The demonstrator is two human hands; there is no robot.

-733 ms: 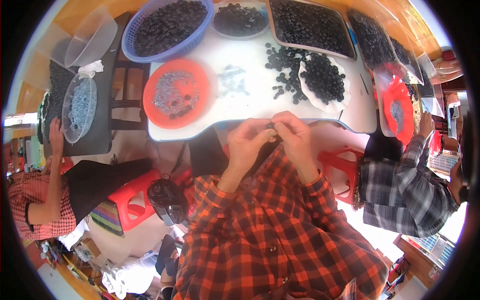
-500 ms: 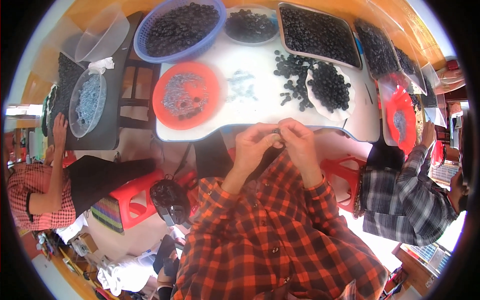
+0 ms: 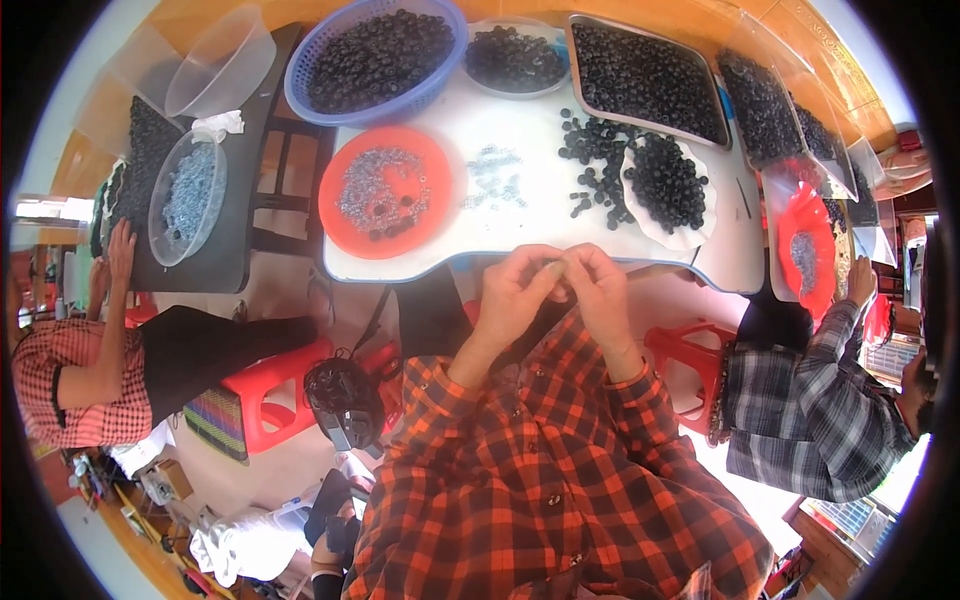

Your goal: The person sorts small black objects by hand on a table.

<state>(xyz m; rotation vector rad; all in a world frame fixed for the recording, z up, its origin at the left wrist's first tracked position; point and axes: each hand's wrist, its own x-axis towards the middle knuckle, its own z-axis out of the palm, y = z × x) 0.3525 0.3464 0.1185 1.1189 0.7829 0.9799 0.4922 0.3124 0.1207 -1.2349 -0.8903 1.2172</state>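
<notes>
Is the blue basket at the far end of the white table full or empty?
Full. The blue basket is heaped nearly to its rim with small black round pieces, so its bottom cannot be seen. It stands upright on the white table.

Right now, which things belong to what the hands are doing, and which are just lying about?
In use: left hand and right hand, pinching a small part between them; orange plate of silvery bits; black pieces.
Lying about: empty clear bowl; red stool.

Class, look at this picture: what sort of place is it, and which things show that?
Probably a small hand-assembly workshop: a white table bearing an orange dish of small metal pieces, a blue basket of black parts, and co-workers seated alongside.
</notes>
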